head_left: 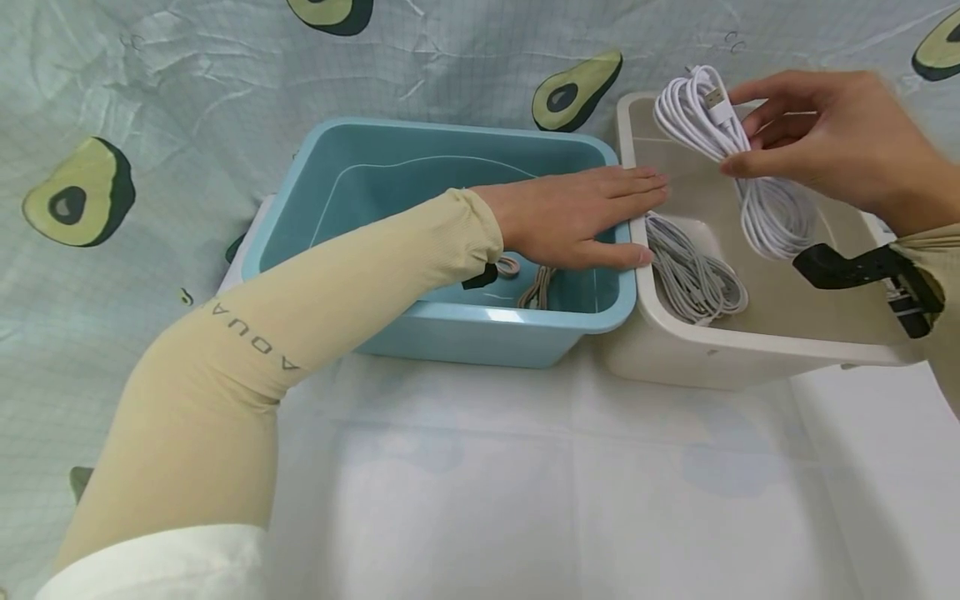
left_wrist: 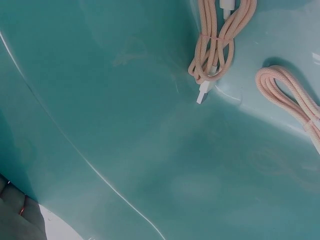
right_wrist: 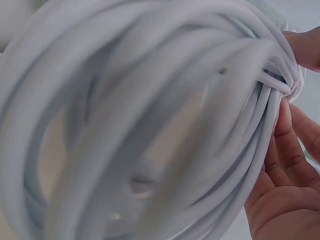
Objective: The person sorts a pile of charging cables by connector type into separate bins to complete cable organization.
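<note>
My right hand (head_left: 840, 137) pinches a coiled white USB cable (head_left: 776, 212) between thumb and fingers, above the cream bin (head_left: 750, 343). In the right wrist view, the cable's loops (right_wrist: 165, 100) fill most of the picture, and the fingers grip its tied middle. My left hand (head_left: 577, 212) lies palm down with straight fingers across the touching rims of the blue bin (head_left: 450, 129) and the cream one. A grey cable bundle (head_left: 693, 271) lies in the cream bin. Inside the blue bin are beige braided cables (left_wrist: 212, 45), also visible in the left wrist view.
Both bins stand side by side on a white cloth (head_left: 525, 467). Behind them hangs a sheet (head_left: 450, 58) with avocado prints. A black wrist mount (head_left: 847, 267) sits below my right hand, near the cream bin's right side.
</note>
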A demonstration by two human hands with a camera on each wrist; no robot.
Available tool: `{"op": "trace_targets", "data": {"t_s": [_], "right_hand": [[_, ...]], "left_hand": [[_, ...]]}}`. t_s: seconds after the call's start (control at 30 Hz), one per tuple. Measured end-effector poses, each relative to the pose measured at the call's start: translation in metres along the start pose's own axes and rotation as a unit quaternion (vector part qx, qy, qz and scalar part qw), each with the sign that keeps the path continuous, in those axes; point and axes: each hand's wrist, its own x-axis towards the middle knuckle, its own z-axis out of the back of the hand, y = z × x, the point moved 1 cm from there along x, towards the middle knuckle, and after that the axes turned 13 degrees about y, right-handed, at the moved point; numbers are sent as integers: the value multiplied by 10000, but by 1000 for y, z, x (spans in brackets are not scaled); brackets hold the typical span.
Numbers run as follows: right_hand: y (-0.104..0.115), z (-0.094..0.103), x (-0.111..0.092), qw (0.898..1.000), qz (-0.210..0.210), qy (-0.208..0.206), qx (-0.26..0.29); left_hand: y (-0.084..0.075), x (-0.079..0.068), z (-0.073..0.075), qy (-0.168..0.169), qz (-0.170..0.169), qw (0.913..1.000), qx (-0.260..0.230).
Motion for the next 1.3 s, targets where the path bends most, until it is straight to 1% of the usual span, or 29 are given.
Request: {"op": "trace_targets", "data": {"t_s": [0.17, 0.3, 0.4, 0.53, 0.8, 1.3], "right_hand": [[-4, -5, 3, 9998, -135, 122, -74], [-8, -5, 2, 9992, -217, 132, -312], [-10, -5, 2, 9982, -385, 149, -442], [-12, -7, 2, 9972, -591, 160, -438], [-15, -9, 2, 9959, -662, 223, -580], [-25, -14, 1, 9908, -1037, 488, -713]], "left_hand": [[-1, 0, 0, 22, -11, 10000, -32], [-2, -1, 2, 34, -20, 10000, -42], [-2, -1, 2, 42, 7, 10000, -40], [-3, -2, 4, 63, -4, 10000, -29], [-3, -4, 7, 84, 0, 10000, 30], [-5, -5, 0, 98, -8, 9999, -93]]}}
